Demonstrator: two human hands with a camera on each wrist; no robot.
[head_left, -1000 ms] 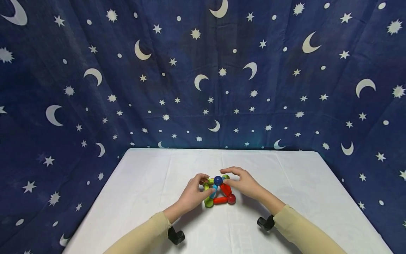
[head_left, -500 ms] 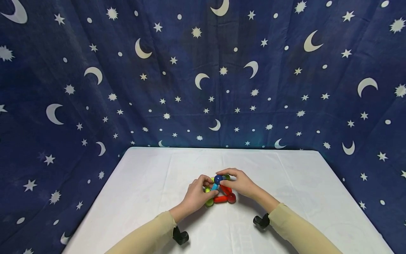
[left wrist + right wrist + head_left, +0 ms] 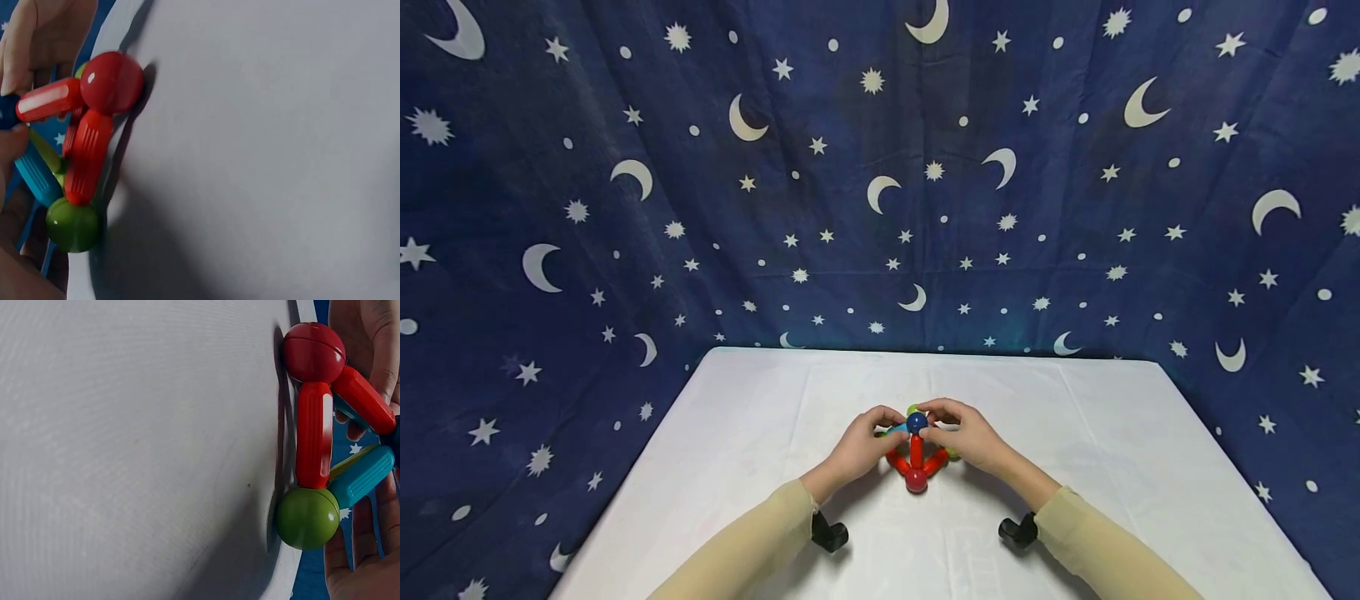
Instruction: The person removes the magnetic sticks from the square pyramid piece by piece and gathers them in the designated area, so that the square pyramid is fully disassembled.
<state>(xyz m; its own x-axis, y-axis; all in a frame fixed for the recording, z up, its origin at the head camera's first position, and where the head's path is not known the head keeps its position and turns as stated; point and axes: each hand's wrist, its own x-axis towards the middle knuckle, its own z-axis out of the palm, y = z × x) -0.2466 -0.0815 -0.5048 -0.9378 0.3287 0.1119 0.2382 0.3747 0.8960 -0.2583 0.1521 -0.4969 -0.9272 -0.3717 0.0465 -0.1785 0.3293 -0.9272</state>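
Note:
A pyramid of coloured balls and rods, like a magnetic building set (image 3: 916, 452), stands on the table between my hands. Its top is a dark blue ball (image 3: 917, 422). A red ball (image 3: 112, 82) forms the front corner, with red rods running up and to both sides. Green balls (image 3: 307, 518) mark side corners, and cyan rods (image 3: 361, 477) slope up to the blue ball. My left hand (image 3: 859, 442) pinches the pyramid's upper left side near a cyan rod. With thumb and index finger, my right hand (image 3: 966, 432) grips around the blue ball. The back is partly hidden.
A white cloth covers the table (image 3: 760, 417). Dark blue curtains (image 3: 820, 167) with moons and stars enclose its back and sides. Black wrist devices (image 3: 829, 533) hang below both sleeves, near the tabletop.
The pyramid has turned: its red ball moved from the right corner to the front middle. Both hands have closed in on its top, the right one now gripping the blue ball.

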